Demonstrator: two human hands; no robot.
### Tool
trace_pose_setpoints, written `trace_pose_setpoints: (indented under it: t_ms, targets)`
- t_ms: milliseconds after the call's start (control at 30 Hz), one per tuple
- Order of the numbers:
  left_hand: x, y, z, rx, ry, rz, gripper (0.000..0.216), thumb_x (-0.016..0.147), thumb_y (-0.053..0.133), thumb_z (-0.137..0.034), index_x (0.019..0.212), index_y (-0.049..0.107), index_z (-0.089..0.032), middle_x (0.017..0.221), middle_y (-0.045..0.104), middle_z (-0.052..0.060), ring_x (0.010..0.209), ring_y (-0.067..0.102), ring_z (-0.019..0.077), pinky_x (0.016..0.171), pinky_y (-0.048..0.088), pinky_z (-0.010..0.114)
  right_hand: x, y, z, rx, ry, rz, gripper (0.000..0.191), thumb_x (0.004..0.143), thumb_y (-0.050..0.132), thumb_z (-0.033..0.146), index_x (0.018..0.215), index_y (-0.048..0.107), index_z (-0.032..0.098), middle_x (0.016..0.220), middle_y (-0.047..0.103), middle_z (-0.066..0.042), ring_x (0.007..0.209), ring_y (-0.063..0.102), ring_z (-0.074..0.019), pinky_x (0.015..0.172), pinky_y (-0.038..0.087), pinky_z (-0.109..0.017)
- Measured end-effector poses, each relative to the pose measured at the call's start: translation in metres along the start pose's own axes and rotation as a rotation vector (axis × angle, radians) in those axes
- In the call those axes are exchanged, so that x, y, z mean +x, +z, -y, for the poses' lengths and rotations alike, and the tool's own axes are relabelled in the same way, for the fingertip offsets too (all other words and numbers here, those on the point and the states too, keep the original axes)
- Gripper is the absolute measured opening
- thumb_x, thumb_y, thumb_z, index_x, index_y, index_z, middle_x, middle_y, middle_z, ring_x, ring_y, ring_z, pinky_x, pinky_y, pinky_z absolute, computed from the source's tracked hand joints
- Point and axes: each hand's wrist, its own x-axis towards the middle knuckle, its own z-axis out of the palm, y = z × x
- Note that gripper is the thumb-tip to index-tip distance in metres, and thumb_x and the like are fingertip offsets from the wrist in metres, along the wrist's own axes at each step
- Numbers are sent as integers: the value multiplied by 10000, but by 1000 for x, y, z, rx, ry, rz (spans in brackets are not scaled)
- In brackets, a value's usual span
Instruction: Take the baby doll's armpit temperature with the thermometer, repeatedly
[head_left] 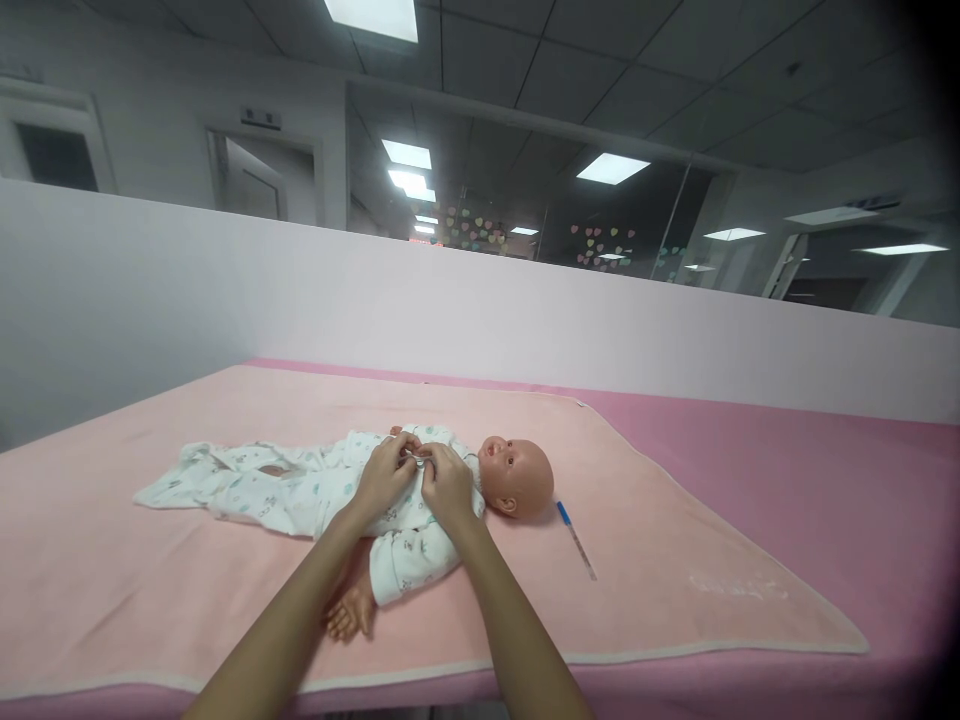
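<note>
A baby doll (525, 477) lies on its back, its head toward the right. It wears a white romper (277, 505) with small printed figures. My left hand (384, 474) is over the doll's chest, fingers pinched on the romper's front. Close beside it, my right hand (448, 482) pinches the same part of the cloth near the collar. The fingertips of both hands almost meet, and the exact bit of fabric between them is too small to make out. One doll hand (351, 612) sticks out of the near sleeve (412, 566).
A thin clear stick with a blue end, perhaps a thermometer (576, 541), lies right of the doll's head. Beneath everything is a peach blanket (675, 590) on a pink surface (825, 480). A low white partition (525, 315) stands along the back, with windows behind.
</note>
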Motion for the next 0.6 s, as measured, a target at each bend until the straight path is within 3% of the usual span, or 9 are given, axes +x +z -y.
trace_pose_setpoints:
  t_ms: [333,600]
  targets:
    - [2,-1,4,-48,15,37,218,683,368,-151,849,494,-214,778,563,-17,642,484,133,619,392,259,-1,4,-2,51,123,-9,232,805,411,123,986,500,237,892,636,8,805,581,-157,633,376,-235]
    - [3,-3,5,-40,38,71,205,668,361,-130,805,482,-222,753,564,-22,707,511,152,704,406,284,-1,3,-2,74,129,2,227,794,423,107,939,522,250,883,638,25,811,574,-145,645,367,-227]
